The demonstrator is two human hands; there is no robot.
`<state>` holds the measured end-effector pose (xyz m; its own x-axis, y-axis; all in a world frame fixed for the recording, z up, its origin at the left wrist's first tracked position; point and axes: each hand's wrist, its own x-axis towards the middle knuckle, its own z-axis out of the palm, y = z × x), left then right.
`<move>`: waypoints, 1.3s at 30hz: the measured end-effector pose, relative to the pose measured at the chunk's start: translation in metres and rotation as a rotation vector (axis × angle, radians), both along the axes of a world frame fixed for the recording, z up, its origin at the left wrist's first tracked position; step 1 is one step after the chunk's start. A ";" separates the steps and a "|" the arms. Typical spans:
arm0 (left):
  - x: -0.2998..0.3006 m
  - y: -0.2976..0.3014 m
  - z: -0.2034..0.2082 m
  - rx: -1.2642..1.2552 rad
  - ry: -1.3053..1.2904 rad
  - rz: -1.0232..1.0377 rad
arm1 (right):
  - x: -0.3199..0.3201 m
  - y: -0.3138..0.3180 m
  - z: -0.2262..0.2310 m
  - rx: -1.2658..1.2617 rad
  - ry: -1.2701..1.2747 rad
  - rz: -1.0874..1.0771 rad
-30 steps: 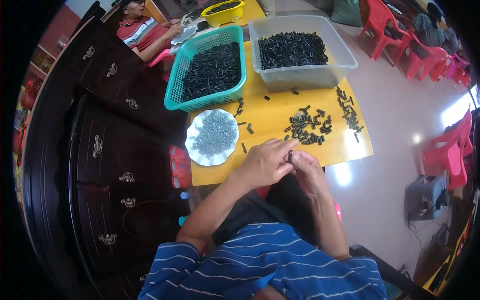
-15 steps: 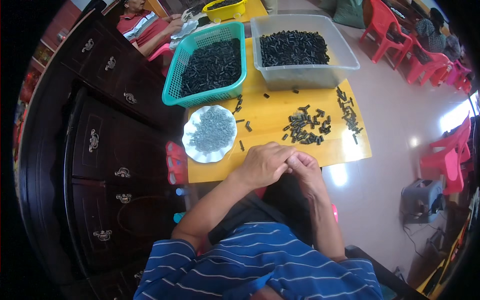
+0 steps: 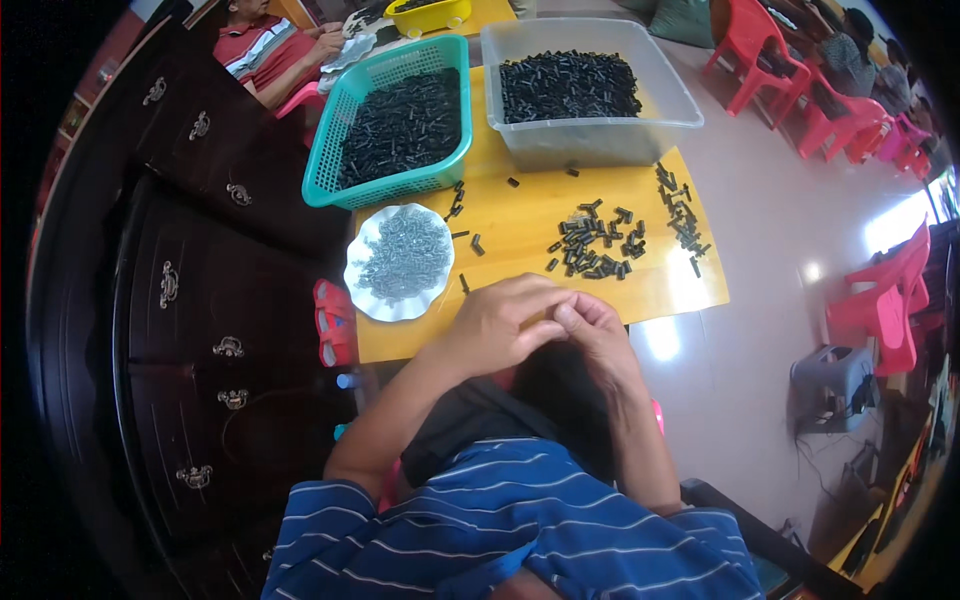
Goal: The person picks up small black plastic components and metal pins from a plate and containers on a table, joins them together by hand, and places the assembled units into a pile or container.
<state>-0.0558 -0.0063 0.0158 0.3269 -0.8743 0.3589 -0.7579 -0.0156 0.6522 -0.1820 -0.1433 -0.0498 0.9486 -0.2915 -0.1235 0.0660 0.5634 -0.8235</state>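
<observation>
My left hand (image 3: 505,318) and my right hand (image 3: 596,335) meet at the near edge of the yellow table (image 3: 520,215). Their fingertips are pinched together; whatever is between them is too small or hidden to make out. Just beyond my hands lies a loose pile of short black tubes (image 3: 592,240). To the left of them, a white scalloped plate (image 3: 357,285) holds many small clear or silvery pieces. A few black pieces lie between the plate and the pile, and another strip of black pieces (image 3: 682,215) runs along the table's right side.
A green plastic basket (image 3: 463,140) and a clear bin (image 3: 600,145), both with black pieces, stand on the table's far half. Dark wooden drawers (image 3: 200,300) flank the left. Red chairs (image 3: 885,300) and a grey stool (image 3: 835,385) stand right. Another person (image 3: 265,50) sits far left.
The whole view has shifted slightly, so the table appears further left and up. My fingers have changed their hold a little, the left thumb now showing apart from its fingers.
</observation>
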 end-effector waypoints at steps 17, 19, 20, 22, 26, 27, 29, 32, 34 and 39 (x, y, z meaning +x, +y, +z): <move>0.158 -0.004 0.057 -0.043 -0.497 0.675 | 0.000 -0.001 -0.002 0.012 0.089 0.060; 0.134 -0.019 0.043 -0.067 -0.436 0.392 | -0.001 0.001 0.001 0.034 0.078 0.022; 0.118 -0.027 0.036 -0.007 -0.321 0.309 | -0.001 0.001 0.003 0.038 0.081 0.016; 0.089 -0.043 0.014 0.054 -0.215 0.148 | -0.001 0.003 0.006 0.032 0.079 0.054; 0.060 -0.081 -0.017 0.089 -0.276 -0.036 | 0.000 0.003 -0.001 0.018 0.072 0.068; 0.058 -0.088 -0.022 0.091 -0.276 -0.045 | 0.000 0.003 -0.003 0.019 0.065 0.067; 0.057 -0.101 -0.028 0.129 -0.302 -0.108 | 0.001 0.003 -0.003 0.026 0.053 0.057; 0.061 -0.111 -0.033 0.195 -0.410 -0.145 | 0.002 0.003 -0.005 0.051 0.038 0.063; 0.063 -0.114 -0.035 0.222 -0.437 -0.156 | 0.003 0.002 -0.007 0.078 0.052 0.078; 0.064 -0.116 -0.037 0.252 -0.476 -0.180 | 0.002 0.001 -0.006 0.082 0.059 0.077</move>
